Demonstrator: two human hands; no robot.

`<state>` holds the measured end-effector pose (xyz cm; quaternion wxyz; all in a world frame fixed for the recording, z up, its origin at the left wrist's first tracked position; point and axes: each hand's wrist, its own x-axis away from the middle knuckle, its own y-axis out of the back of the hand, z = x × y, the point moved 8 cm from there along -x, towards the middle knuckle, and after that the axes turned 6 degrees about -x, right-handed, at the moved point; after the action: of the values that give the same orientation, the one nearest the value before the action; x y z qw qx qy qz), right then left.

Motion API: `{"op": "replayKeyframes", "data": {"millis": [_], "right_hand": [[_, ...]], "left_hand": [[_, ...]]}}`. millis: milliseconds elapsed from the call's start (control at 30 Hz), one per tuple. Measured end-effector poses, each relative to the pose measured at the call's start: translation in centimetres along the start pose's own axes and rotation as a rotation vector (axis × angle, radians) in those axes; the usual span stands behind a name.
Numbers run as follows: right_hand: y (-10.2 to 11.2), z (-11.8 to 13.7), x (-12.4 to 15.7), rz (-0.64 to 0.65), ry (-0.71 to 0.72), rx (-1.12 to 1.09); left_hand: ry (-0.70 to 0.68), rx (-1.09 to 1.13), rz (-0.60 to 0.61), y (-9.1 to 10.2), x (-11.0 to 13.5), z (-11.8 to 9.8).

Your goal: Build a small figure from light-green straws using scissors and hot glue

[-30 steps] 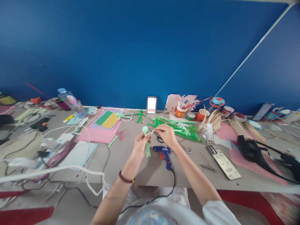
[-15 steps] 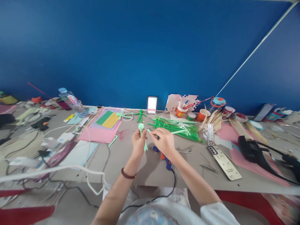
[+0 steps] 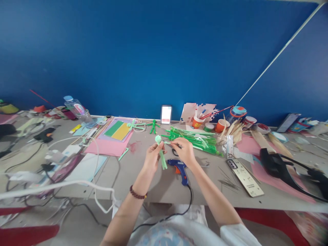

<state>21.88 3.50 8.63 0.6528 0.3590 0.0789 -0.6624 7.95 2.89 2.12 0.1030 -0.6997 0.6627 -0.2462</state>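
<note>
At frame centre, I observed the left hand point(image 3: 153, 155) pinching the pale-green figure point(image 3: 163, 160) below its rounded top; the right hand point(image 3: 184, 150) pinched a thin pale strand point(image 3: 167, 142). I judged the figure light, soft, bendable, best gripped mid-stem.

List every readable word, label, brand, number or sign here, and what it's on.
None reads with certainty.
Bottle label: lettering too blurred.
Red-and-yellow cup: markings too small.
Pink card behind the cup: dark characters, partly hidden, unreadable.
Phone case: small print, too small.
Upright screen: pixelated, unreadable.
Blue glue gun: nothing legible.
Pale green piece in left hand: no text seen.
</note>
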Motion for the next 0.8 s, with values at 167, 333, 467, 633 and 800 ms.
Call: {"op": "replayKeyframes", "data": {"millis": [167, 333, 467, 633, 800], "right_hand": [[0.1, 0.5, 0.2, -0.017, 0.033, 0.024], [0.0, 0.6, 0.4, -0.030, 0.031, 0.013], [-0.4, -0.1, 0.6, 0.006, -0.022, -0.074], [-1.7, -2.9, 0.8, 0.150, -0.221, -0.255], [-0.5, -4.1, -0.3, 0.199, -0.288, -0.279]], "left_hand": [[-0.021, 0.025, -0.043, -0.4, 0.3, 0.0], [-0.057, 0.024, -0.081, -0.4, 0.3, -0.1], [-0.060, 0.018, -0.089, -0.2, 0.2, -0.3], [-0.120, -0.049, -0.037, -0.5, 0.6, -1.0], [-0.143, -0.232, -0.050, -0.2, 0.5, -0.6]]}}
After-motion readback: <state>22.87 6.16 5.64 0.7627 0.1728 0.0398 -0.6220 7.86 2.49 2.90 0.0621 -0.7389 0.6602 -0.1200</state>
